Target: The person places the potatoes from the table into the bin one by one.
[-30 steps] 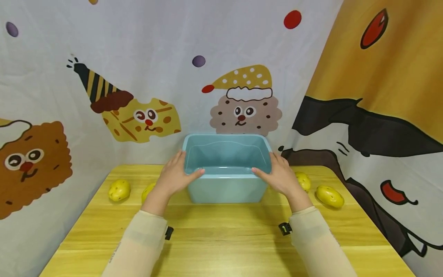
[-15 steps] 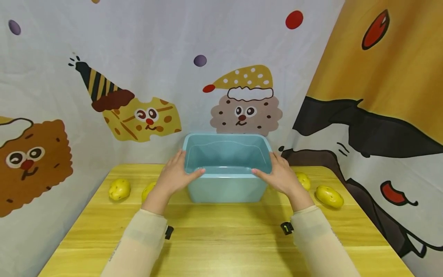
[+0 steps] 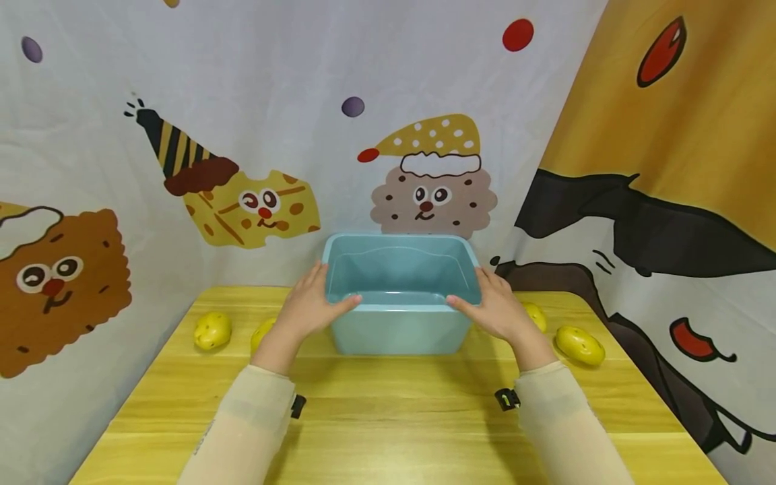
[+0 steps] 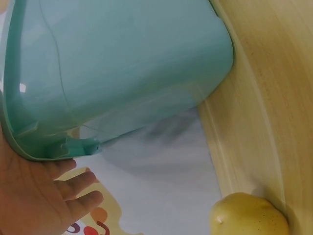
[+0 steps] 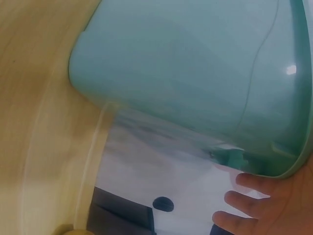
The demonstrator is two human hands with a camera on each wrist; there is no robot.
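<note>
A light blue plastic storage bin (image 3: pixel 400 333) stands upright on the wooden table, its inside visible from above. My left hand (image 3: pixel 308 304) grips its left near corner, thumb over the front rim. The right hand (image 3: pixel 496 306) mirrors it at the right near corner. In the left wrist view, the left fingers (image 4: pixel 80 185) reach out below the rim along the bin's outer side wall. Likewise the right fingers (image 5: pixel 244 203) lie under the rim in the right wrist view. A yellow potato (image 3: pixel 263 335) sits partly hidden behind the left wrist, and another potato (image 3: pixel 536 315) behind the right.
Farther out on the table (image 3: pixel 388 417) lie one potato (image 3: pixel 212 330) at the left and one potato (image 3: pixel 579 345) at the right. A printed cartoon curtain (image 3: pixel 273 81) hangs right behind the bin and along both sides.
Both hands keep their hold on the bin, which stays in place on the table. Only the head view has shifted slightly, moving everything a little to the right.
</note>
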